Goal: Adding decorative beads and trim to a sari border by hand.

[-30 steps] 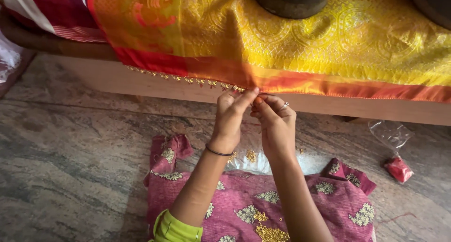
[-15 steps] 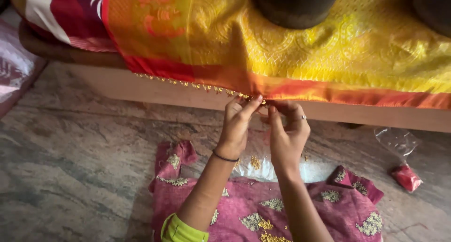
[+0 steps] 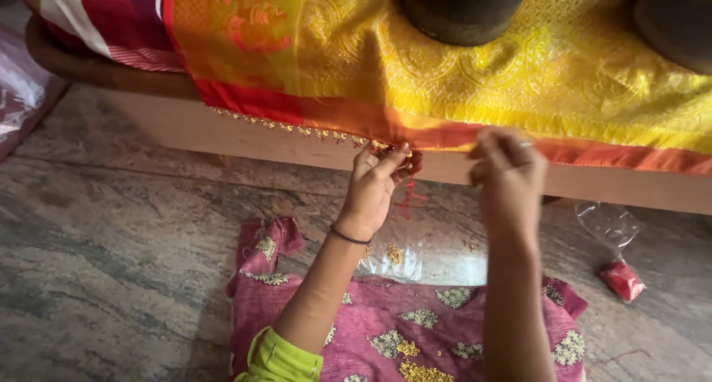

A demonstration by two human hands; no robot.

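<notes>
A person seated on a grey stone floor (image 3: pixel 111 263) works along the red-and-orange border of a yellow patterned silk cloth (image 3: pixel 475 100) draped over a low wooden bench (image 3: pixel 222 133) across the upper frame. The left hand (image 3: pixel 378 185), at frame centre, pinches the cloth's hem between thumb and fingertips, just where a row of small gold beads (image 3: pixel 297 128) ends. The right hand (image 3: pixel 508 174), just right of it and blurred, is curled closed, seemingly around a thread too fine to make out. The work appears to be bead edging mid-stitch; the next pass would call for a steady pinch on the hem. Loose gold beads lie on a clear plastic sheet (image 3: pixel 393 259) below the hands, beside magenta embroidered fabric (image 3: pixel 415 330).
</notes>
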